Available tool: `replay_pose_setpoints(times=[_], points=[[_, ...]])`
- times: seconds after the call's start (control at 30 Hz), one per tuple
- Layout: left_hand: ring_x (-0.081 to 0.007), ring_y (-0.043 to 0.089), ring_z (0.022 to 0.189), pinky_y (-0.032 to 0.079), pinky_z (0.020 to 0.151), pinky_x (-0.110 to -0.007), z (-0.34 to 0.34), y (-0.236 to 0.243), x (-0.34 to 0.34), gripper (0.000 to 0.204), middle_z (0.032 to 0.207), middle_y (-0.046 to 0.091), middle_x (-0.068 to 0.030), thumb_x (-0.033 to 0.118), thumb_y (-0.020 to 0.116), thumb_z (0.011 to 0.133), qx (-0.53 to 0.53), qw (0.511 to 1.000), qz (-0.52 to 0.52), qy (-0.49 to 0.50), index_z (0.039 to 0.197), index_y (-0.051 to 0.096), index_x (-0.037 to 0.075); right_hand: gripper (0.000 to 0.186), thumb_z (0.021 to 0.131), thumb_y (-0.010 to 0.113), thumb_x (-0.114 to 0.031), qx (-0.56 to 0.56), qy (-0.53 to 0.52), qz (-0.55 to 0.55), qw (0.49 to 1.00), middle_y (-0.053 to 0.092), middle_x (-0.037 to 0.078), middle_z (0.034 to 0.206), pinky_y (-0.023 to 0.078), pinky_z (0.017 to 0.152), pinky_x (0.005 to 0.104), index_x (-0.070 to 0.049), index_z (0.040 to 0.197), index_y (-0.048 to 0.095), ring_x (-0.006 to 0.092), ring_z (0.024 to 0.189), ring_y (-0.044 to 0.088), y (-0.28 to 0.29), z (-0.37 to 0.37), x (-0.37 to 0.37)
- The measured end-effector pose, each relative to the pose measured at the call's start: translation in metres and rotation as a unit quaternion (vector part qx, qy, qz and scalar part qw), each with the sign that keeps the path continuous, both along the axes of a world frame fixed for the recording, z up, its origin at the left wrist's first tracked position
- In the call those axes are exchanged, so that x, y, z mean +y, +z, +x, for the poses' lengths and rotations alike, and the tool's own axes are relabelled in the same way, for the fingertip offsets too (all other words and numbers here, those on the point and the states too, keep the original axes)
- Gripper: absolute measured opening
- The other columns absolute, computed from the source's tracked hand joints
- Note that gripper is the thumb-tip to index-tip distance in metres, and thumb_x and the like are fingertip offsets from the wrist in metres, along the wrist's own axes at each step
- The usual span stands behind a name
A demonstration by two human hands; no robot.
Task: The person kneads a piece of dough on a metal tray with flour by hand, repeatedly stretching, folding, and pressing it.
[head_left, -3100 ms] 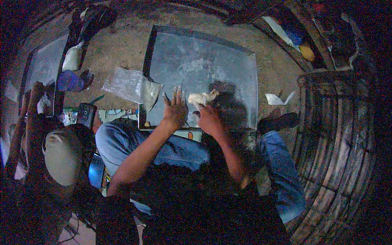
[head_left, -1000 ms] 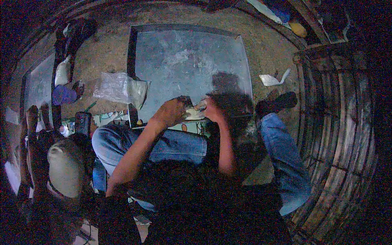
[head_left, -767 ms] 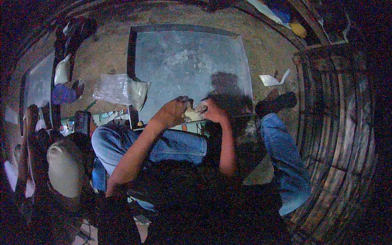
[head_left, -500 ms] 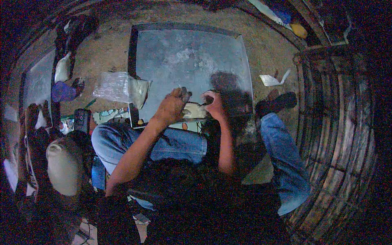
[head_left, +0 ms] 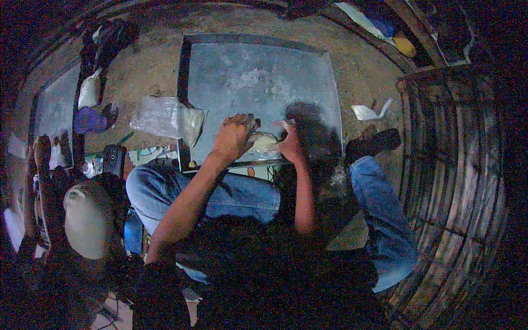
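Note:
A pale lump of dough (head_left: 263, 142) lies near the front edge of the shallow metal tray (head_left: 231, 71), whose surface has white powder smears. My left hand (head_left: 235, 132) is at the dough's left, fingers bent and somewhat apart, tips partly hidden. At its right, my right hand (head_left: 289, 137) has its thumb touching the dough and its fingers apart. A clear plastic bag holding pale powder (head_left: 190, 124) lies across the tray's left edge, and a small pale piece (head_left: 192, 164) sits in the front left corner.
At left, another person in a pale cap (head_left: 85, 220) works at a second tray (head_left: 55, 99), near a white bag (head_left: 89, 88), a purple container (head_left: 91, 120) and a dark phone (head_left: 114, 159). A white scrap (head_left: 366, 113) lies right of my tray. Wooden slats (head_left: 451, 192) run along the right.
My fingers were closed round the dough about a second ago; now they are farther apart and higher, showing more of the lump. The dough sits nearer me than three seconds ago.

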State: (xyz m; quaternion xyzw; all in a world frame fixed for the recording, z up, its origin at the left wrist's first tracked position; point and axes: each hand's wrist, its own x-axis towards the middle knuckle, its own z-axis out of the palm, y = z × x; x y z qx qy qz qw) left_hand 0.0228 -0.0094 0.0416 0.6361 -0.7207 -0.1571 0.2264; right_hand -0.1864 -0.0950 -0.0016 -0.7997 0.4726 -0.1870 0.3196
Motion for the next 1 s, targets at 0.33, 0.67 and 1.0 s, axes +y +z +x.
replay_pose_setpoints(times=[0.33, 0.67, 1.0], points=[[-0.0319, 0.055, 0.111, 0.042, 0.093, -0.047, 0.0, 0.002, -0.01, 0.062, 0.112, 0.059, -0.0124, 0.037, 0.078, 0.072, 0.007, 0.996, 0.069, 0.059, 0.122, 0.053, 0.011, 0.037, 0.066, 0.073, -0.004, -0.143, 0.002, 0.056, 0.988, 0.068, 0.007, 0.109, 0.041, 0.101, 0.0353, -0.006, 0.104, 0.071, 0.0259, 0.11, 0.059, 0.009, -0.004, -0.009], [-0.0307, 0.059, 0.1, 0.046, 0.081, -0.046, 0.007, -0.006, -0.012, 0.04, 0.101, 0.062, -0.0107, 0.028, 0.077, 0.07, -0.023, 0.991, 0.028, 0.132, 0.103, 0.06, 0.013, 0.043, 0.079, 0.074, -0.023, 0.15, 0.155, 0.174, 0.961, 0.066, 0.02, 0.114, 0.045, 0.097, 0.0392, 0.001, 0.114, 0.065, 0.0322, 0.11, 0.062, 0.07, 0.035, 0.016], [-0.037, 0.063, 0.092, 0.05, 0.087, -0.044, -0.01, 0.015, 0.001, 0.029, 0.098, 0.066, -0.0188, 0.016, 0.068, 0.077, 0.012, 0.998, 0.015, 0.056, 0.101, 0.064, 0.001, 0.089, 0.081, 0.067, -0.031, 0.225, 0.193, 0.045, 0.954, 0.027, 0.023, 0.152, 0.021, 0.116, 0.0469, 0.0, 0.15, 0.02, 0.0402, 0.143, 0.021, -0.018, 0.017, 0.024]])
